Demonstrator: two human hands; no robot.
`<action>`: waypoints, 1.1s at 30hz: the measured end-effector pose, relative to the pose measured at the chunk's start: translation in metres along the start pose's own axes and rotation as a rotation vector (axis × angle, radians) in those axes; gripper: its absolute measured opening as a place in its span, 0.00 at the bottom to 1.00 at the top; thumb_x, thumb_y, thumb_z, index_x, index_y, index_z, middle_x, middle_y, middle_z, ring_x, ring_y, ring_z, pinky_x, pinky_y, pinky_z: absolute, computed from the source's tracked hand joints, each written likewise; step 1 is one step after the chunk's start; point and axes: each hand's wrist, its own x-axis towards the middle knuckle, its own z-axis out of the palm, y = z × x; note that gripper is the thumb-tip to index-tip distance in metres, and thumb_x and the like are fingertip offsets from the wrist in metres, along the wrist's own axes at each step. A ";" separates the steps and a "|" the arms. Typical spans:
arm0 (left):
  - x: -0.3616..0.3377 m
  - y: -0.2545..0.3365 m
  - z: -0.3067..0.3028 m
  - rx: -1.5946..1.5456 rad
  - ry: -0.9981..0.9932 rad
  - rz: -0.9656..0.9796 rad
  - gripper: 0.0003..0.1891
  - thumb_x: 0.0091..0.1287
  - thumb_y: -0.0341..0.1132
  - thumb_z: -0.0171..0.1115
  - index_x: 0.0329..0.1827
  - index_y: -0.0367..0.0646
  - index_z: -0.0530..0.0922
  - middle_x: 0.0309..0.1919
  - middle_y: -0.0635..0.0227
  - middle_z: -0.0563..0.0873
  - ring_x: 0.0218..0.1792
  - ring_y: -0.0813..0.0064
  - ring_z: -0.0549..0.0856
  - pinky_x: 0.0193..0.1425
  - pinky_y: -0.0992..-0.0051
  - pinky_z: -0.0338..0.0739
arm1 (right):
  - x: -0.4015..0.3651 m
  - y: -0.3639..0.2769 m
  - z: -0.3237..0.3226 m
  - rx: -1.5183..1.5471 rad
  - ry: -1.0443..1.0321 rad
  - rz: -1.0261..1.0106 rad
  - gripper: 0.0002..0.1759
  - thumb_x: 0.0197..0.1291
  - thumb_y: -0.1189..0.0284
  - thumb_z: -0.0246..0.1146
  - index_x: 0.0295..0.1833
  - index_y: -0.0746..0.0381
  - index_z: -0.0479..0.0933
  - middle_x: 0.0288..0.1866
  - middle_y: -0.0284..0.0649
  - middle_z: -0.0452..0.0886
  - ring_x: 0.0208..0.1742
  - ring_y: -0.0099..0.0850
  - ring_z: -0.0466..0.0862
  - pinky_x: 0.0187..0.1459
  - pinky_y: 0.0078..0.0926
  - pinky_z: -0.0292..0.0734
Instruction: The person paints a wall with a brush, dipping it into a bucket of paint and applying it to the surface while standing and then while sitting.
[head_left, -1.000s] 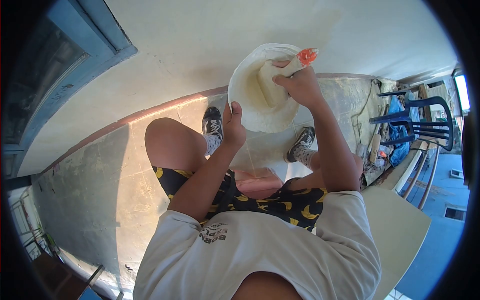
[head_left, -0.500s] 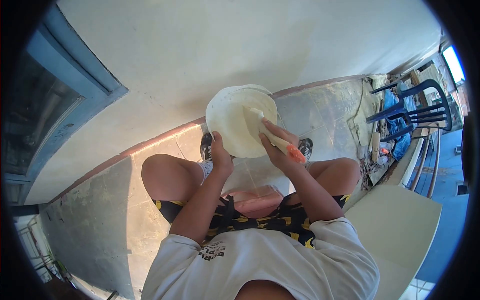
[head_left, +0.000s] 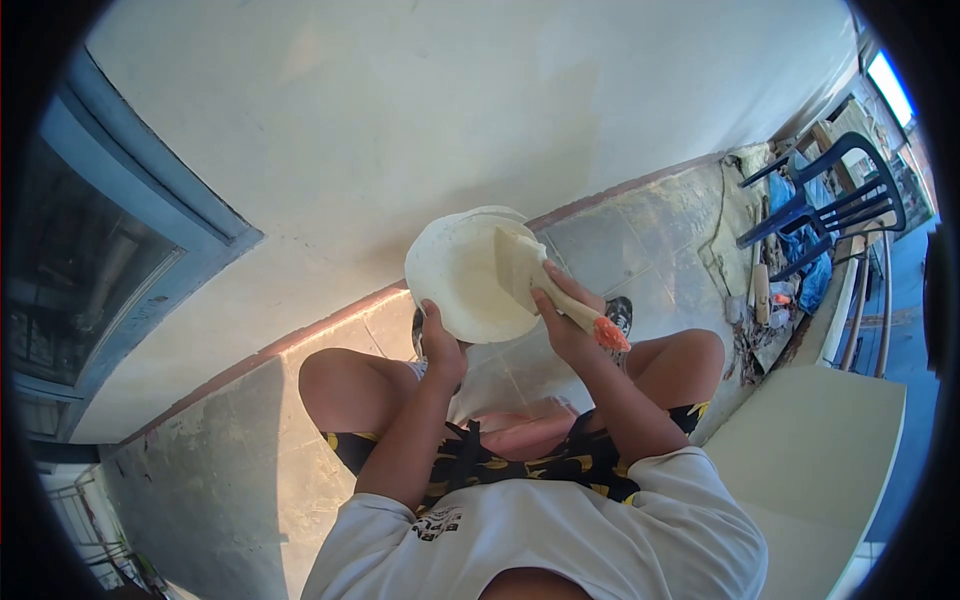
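Observation:
My left hand (head_left: 440, 338) grips the near left rim of a round white tub (head_left: 455, 320), thumb over the edge. Pale residue coats the tub's inside, and its far rim looks uneven. In my right hand (head_left: 572, 315) is a paintbrush (head_left: 518, 265), its wide cream head tilted over the right side of the tub's opening. The handle slants back through my fingers to an orange-red end. Both hands are closed, held out in front of my bent knees.
A whitish wall (head_left: 380, 130) rises ahead from the tiled floor (head_left: 620, 240). A blue-framed window (head_left: 150, 190) is on the left. At right are a dark blue plastic chair (head_left: 830, 200), debris, and a pale panel (head_left: 810, 450). Something pink (head_left: 525, 430) is beneath me.
The tub has come lower and nearer to me in view. The brush head has turned, now showing its broad face by the tub's right rim. My grip on both stays the same.

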 end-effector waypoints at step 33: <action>0.000 -0.002 -0.007 -0.015 -0.137 0.072 0.33 0.70 0.60 0.35 0.70 0.46 0.55 0.65 0.63 0.67 0.64 0.62 0.67 0.65 0.61 0.65 | 0.191 0.003 -0.006 0.848 0.810 0.139 0.28 0.56 0.82 0.58 0.64 0.66 0.63 0.56 0.47 0.73 0.48 0.38 0.80 0.38 0.36 0.84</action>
